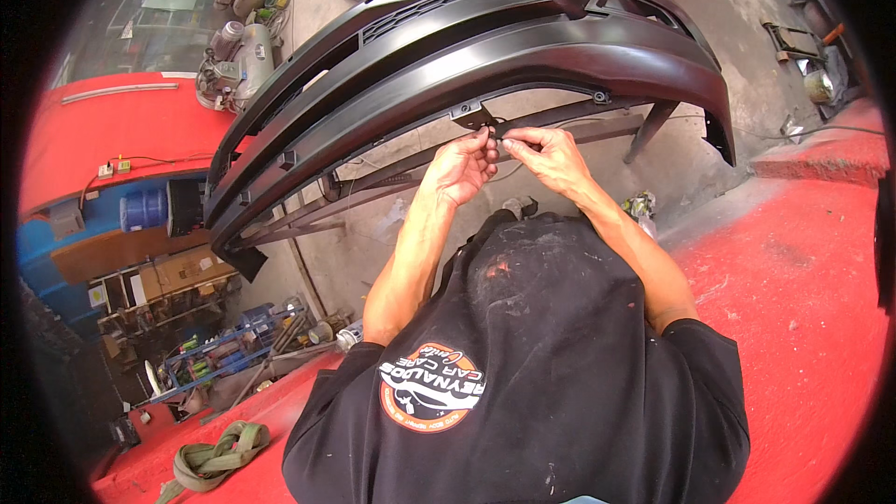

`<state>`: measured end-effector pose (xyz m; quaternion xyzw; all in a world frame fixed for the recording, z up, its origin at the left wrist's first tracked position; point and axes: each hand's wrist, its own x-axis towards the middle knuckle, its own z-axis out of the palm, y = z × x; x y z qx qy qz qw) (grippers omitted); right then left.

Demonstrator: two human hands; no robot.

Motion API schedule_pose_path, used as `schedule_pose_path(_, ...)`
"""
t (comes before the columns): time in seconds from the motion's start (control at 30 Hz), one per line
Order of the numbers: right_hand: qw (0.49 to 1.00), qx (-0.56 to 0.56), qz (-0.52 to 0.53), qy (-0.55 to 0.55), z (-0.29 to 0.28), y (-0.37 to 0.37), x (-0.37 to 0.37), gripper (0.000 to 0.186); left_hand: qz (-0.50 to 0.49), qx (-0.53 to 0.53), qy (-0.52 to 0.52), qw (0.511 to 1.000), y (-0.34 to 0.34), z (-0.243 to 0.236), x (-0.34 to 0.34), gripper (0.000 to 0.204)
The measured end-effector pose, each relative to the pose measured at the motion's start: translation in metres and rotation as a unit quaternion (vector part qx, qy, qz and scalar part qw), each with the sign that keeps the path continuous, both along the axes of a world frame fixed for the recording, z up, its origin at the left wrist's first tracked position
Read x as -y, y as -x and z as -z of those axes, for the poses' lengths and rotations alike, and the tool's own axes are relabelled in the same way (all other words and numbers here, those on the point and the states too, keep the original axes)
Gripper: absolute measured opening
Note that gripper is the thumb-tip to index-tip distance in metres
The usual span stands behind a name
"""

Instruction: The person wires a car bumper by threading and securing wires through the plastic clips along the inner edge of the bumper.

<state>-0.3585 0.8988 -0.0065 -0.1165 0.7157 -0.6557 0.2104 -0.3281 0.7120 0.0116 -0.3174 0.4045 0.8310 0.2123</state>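
Note:
A large black car bumper cover (448,65) rests on a dark metal stand (378,182) ahead of me. Both hands meet just below the bumper's near edge, close to a small bracket (467,112) with a hole in it. My left hand (462,166) has its thumb and forefinger pinched on a small dark piece, the other fingers curled. Opposite it, my right hand (549,157) pinches at the same spot. The piece is too small and too much covered by the fingertips to name, and I cannot tell whether it is fixed to the bumper.
Air compressors (245,65) stand behind the bumper's left end. A blue drum (143,210) is by the left wall, with a rack of tools (224,345) nearer. A green strap (215,455) lies on a red surface at lower left. A red ledge (784,289) runs along my right.

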Motion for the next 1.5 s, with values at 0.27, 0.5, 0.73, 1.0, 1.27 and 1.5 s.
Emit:
schedule_pose_path(0.27, 1.0, 0.0, 0.005, 0.008, 0.008, 0.005, 0.004, 0.026, -0.012, 0.019, 0.014, 1.0, 0.002, -0.003, -0.001, 0.015)
schedule_pose_path(0.5, 1.0, 0.012, 0.016, 0.013, 0.005, 0.007, 0.003, 0.025, -0.009, 0.018, 0.005, 1.0, 0.002, -0.001, 0.001, 0.015)
schedule_pose_path(0.73, 1.0, 0.008, -0.002, 0.009, 0.005, 0.008, 0.003, 0.025, -0.011, 0.017, -0.008, 1.0, 0.003, -0.003, 0.0, 0.014)
schedule_pose_path(1.0, 0.999, 0.004, -0.003, 0.039, 0.002, 0.009, 0.005, 0.025, -0.013, 0.013, -0.011, 1.0, 0.002, 0.0, 0.003, 0.014)
schedule_pose_path(1.27, 0.998, -0.044, 0.002, 0.035, 0.011, 0.011, 0.007, 0.023, -0.035, -0.005, 0.005, 0.999, -0.002, -0.005, -0.006, 0.011)
schedule_pose_path(1.5, 0.999, -0.037, 0.003, 0.01, 0.006, 0.012, 0.008, 0.022, -0.047, -0.014, -0.016, 0.999, -0.005, 0.002, -0.007, 0.013)
